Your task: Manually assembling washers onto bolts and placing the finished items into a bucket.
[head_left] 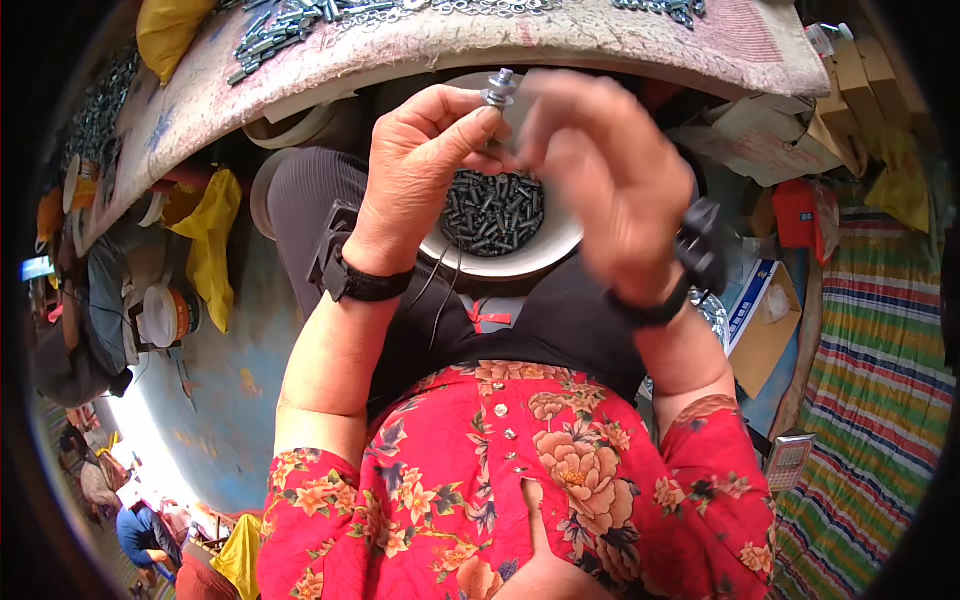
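Observation:
Thumb and fingers of my left hand [425, 150] pinch a metal bolt [499, 90] upright, with washers or a nut stacked around its upper part. Close beside it, to the right, is my right hand [605, 165], smeared by motion; whether its fingers hold anything is not visible. Below both hands a white bucket [500, 266] stands between my knees. Many dark metal bolts or sleeves [492, 215] fill it. Black straps with small devices wrap both my wrists.
A cloth-covered table [560, 40] lies ahead, bearing piled bolts [275, 40] and loose washers [440, 8]. Yellow bags [212, 245] and a white tub [160, 318] are on the left. To the right are a cardboard box [765, 340] and striped sheeting [870, 380]. Another person [145, 535] sits far lower left.

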### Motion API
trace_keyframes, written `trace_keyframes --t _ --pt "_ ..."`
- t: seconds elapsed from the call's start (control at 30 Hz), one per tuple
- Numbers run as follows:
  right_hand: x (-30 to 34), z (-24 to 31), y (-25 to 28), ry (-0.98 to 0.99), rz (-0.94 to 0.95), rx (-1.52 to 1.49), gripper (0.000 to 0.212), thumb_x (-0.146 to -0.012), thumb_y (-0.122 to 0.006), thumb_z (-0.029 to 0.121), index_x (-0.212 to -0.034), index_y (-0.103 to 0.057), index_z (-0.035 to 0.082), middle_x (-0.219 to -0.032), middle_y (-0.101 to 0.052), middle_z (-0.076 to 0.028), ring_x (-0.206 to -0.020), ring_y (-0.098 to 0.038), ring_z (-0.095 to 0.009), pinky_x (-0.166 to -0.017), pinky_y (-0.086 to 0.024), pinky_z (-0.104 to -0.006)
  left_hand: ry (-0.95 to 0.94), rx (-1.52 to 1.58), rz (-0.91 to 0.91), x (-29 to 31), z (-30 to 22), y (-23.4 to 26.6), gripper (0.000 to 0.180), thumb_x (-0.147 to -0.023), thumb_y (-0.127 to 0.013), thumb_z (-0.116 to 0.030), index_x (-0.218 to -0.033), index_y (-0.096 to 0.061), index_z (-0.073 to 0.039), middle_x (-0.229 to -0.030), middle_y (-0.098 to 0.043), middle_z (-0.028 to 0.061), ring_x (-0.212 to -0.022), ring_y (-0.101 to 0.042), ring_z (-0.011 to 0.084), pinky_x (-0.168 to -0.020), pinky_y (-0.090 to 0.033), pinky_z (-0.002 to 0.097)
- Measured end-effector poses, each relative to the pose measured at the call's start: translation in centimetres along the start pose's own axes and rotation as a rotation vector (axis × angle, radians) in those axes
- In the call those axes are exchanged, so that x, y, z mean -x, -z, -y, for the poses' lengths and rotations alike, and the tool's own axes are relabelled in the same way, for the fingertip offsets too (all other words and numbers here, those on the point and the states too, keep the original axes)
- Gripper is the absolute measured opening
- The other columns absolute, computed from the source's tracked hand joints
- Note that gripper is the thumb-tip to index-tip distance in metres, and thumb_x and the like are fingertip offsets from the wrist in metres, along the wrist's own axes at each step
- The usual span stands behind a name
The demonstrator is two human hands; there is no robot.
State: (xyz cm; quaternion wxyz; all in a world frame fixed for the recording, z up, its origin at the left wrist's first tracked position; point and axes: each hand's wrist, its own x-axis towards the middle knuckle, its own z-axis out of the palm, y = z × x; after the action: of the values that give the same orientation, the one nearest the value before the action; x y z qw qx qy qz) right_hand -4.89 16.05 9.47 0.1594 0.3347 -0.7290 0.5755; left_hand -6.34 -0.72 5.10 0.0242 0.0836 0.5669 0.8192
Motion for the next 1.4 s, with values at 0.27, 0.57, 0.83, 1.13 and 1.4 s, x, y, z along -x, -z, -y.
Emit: trace_keyframes --t 0.27,0.57,0.83,1.13,1.4 --pt "-1.1 -3.7 1.4 -0.203 0.340 0.088 0.010 -0.082 -0.058 0.005 -0.090 -0.058 0.000 -0.074 -0.058 -0.014 -0.063 -0.059 -0.025 -0.056 -0.045 -0.0308 0.264 -0.026 0.178 1.1 -0.7 0.3 0.013 -0.085 -0.062 -0.010 -0.091 -0.061 0.001 -0.078 -0.063 0.0065 -0.066 -0.064 0.0129 -0.059 -0.053 0.0227" --pt "3.6 -10.8 -0.8 -0.400 0.099 0.306 0.037 -0.095 -0.050 0.027 -0.069 -0.051 0.001 -0.054 -0.042 -0.011 -0.048 -0.038 -0.015 -0.046 -0.035 -0.0303 -0.519 -1.259 0.095 0.5 1.8 2.4 0.029 -0.066 -0.075 -0.023 -0.083 -0.056 -0.009 -0.083 -0.059 0.0067 -0.081 -0.060 0.0261 -0.066 -0.051 0.0360" --pt "4.3 -8.9 2.6 -0.462 0.084 0.294 0.020 -0.089 -0.057 0.014 -0.076 -0.054 0.000 -0.059 -0.048 -0.006 -0.052 -0.045 -0.010 -0.049 -0.039 -0.0267 -0.259 -1.940 -0.449 -8.4 -5.5 22.7 0.032 -0.082 -0.054 -0.019 -0.111 -0.057 -0.006 -0.109 -0.059 0.0164 -0.097 -0.057 0.0347 -0.085 -0.046 0.0412" --pt "4.0 -10.3 0.5 -0.316 0.228 0.271 0.014 -0.082 -0.063 0.011 -0.075 -0.056 0.001 -0.062 -0.053 -0.012 -0.050 -0.050 -0.024 -0.049 -0.040 -0.0316 -0.372 -1.973 -0.076 -7.9 -7.4 31.7 0.017 -0.083 -0.059 -0.019 -0.095 -0.055 -0.008 -0.085 -0.060 0.0197 -0.076 -0.060 0.0367 -0.063 -0.047 0.0438" --pt "0.4 -11.0 4.0 -0.239 0.080 0.377 0.011 -0.079 -0.064 0.008 -0.074 -0.057 0.002 -0.066 -0.057 -0.013 -0.058 -0.058 -0.029 -0.053 -0.045 -0.0339 -0.428 -1.987 -0.087 -7.4 -6.9 31.8 0.017 -0.084 -0.060 -0.014 -0.100 -0.057 -0.008 -0.076 -0.060 0.0171 -0.068 -0.061 0.0293 -0.061 -0.048 0.0386"
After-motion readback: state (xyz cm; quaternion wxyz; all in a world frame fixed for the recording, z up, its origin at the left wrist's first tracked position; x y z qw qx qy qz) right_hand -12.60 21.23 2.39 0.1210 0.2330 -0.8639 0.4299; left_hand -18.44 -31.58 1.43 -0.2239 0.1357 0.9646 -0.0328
